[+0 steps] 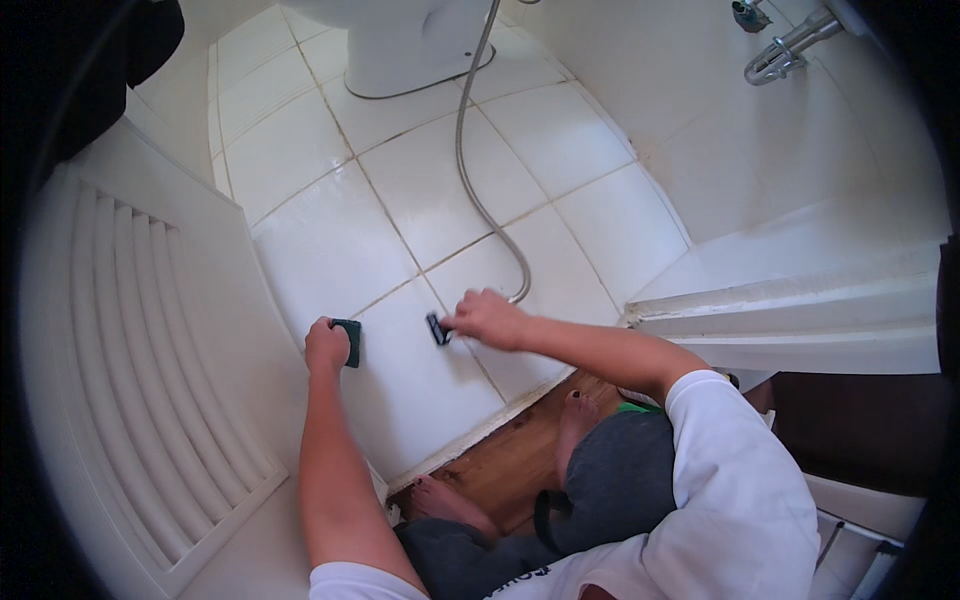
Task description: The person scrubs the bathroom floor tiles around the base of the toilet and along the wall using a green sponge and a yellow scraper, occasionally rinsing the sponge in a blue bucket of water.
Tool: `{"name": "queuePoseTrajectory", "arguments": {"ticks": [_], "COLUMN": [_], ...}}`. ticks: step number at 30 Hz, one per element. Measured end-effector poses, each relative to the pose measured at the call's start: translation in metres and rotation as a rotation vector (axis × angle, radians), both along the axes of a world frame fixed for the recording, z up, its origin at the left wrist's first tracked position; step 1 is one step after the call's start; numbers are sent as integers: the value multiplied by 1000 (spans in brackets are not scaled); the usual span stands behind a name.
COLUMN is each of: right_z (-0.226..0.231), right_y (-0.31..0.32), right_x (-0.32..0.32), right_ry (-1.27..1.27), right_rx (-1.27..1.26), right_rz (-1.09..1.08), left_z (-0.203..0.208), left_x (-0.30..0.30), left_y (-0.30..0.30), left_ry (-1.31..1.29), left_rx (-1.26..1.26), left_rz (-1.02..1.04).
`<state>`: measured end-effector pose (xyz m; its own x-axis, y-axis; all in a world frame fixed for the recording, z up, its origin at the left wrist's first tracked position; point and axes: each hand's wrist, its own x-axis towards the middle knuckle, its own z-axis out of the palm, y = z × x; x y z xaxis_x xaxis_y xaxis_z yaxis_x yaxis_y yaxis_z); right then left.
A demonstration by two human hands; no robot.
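My left hand (326, 347) is closed around a dark green scrub pad (349, 342), pressed flat against the white tiled floor (300, 150) just beside the louvred white door (150, 330) on my left. My right hand (487, 318) is curled shut, pinching a small dark spray head (437, 328) between thumb and fingers; the head touches the tile near a grout line. From that hand a grey flexible hose (468, 150) runs across the floor and up past the base of the white toilet (400, 45) at the top of the view. The two hands are near each other, with one bare tile between them. To my right, a white raised ledge (800, 310) borders the floor, and chrome pipe fittings (785, 50) project from the white wall above it. Below my arms, a brown wooden threshold (520, 455) meets the tile edge; my bare feet rest on it. No labels or signs are legible in this view.
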<state>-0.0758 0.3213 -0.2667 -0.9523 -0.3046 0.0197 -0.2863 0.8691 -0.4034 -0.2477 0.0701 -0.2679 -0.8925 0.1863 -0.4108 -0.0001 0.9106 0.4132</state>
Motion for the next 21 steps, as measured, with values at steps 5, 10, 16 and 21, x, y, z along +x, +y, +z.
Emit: {"name": "queuePoseTrajectory", "arguments": {"ticks": [5, 10, 16, 21], "right_z": [1, 9, -2, -12], "right_y": [93, 135, 83, -1], "right_x": [-14, -1, 35, 60], "right_ry": [15, -67, -308, -334], "right_rx": [122, 211, 71, -140], "right_rz": [-419, -630, -165, 200], "left_z": [2, -13, -5, -9], "left_x": [2, -2, -12, -10], "left_y": [6, -9, -13, -10], "left_ry": [-3, 105, 177, 133], "left_rx": [-16, -39, 48, 24], "left_rz": [22, 63, 220, 234]}}
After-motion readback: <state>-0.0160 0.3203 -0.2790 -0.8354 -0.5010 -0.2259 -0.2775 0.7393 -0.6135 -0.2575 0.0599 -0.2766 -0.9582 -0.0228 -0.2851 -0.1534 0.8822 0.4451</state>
